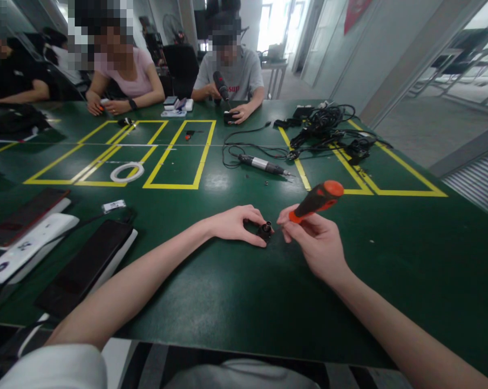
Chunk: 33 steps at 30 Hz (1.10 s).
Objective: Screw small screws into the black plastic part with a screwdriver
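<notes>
My left hand (236, 223) rests on the green table (409, 259), its fingers closed around a small black part (264, 230) that it pins to the surface. My right hand (314, 243) grips a screwdriver with an orange and black handle (317, 200). The handle slants up to the right and the tip end points down at the black part. The screwdriver's shaft is hidden between my fingers.
An electric screwdriver (262, 165) with its cord lies beyond my hands. A tangle of black cables (329, 129) sits at the back right, a white ring (126, 172) inside the yellow floor-tape boxes. Phones and white boxes (45, 243) lie on the left. Three people sit across the table.
</notes>
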Tool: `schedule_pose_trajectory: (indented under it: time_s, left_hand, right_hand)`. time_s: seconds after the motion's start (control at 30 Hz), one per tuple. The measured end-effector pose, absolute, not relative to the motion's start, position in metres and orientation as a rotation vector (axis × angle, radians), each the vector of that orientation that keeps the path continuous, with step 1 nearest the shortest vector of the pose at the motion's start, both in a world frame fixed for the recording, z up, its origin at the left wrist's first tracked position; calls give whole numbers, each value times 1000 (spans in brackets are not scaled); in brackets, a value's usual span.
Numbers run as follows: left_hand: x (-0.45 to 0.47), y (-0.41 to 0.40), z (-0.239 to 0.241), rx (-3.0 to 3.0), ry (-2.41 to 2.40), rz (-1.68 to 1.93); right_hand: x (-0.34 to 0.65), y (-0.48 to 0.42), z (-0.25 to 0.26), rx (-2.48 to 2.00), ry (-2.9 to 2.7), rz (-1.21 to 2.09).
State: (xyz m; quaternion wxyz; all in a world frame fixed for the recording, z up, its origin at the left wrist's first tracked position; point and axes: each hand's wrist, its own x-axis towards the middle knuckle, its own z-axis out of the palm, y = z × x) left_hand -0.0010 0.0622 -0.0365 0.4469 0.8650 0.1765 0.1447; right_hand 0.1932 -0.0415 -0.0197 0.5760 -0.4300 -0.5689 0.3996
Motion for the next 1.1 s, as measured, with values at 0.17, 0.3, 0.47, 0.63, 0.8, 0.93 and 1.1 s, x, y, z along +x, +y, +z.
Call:
schedule_pose_trajectory:
  time_s: [0.17, 0.3, 0.47, 0.63, 0.8, 0.93, 1.1]
  left_hand:
    - [-2, 62, -36, 2140, 450, 362]
    - [-2, 62, -36, 2140, 439, 361]
    - [-1, 61, -36, 2139, 447, 350]
    - [-1, 61, -34, 2142, 461, 351]
    - [-1, 61, -33, 2142, 443, 340]
    - [-1, 62, -35, 2143, 446, 354]
    - [-1, 62, -35, 2142, 441, 357]
  right_hand:
    - [191, -41, -22, -924, -1303, 1027]
    - [189, -42, -20, -933, -1261, 1019]
    - [192, -41, -19, -1014, -1325, 956]
    - [191, -42, -20, -934, -1302, 1042]
    - [191, -43, -18, -991, -1304, 993]
    - [192, -41, -19, -973, -1343, 962]
    - [191, -42, -21, -910, -1278, 1040]
